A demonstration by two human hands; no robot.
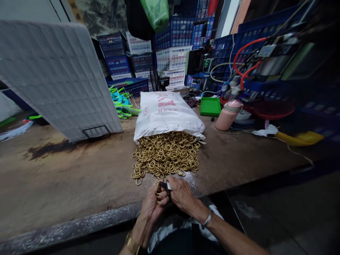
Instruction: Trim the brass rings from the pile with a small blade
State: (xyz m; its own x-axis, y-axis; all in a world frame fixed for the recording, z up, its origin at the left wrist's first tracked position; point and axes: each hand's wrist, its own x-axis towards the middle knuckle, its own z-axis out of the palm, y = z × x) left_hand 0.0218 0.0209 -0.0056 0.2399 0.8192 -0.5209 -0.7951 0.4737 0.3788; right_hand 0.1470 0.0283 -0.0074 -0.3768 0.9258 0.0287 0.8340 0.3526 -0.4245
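At the table's front edge my left hand (154,202) has its fingers curled around some gold-coloured rings. Against them is a small black-and-white piece (165,185), pinched by my right hand (183,195); its exact kind is too small to tell. Just beyond both hands spreads a heap of gold-coloured rings (167,154). They spill from the mouth of a white woven sack (170,113) with red print, which lies on its side. One loose ring (138,181) rests slightly apart from the heap, near my left hand.
A large white padded panel (61,78) stands on the wooden table (106,177) at left, beside green-and-teal frames (123,102). To the right are a green tray (210,106), a pink bottle (228,115), a yellow scoop (300,137) and a machine with red hoses (268,60). Stacked crates (174,58) fill the back.
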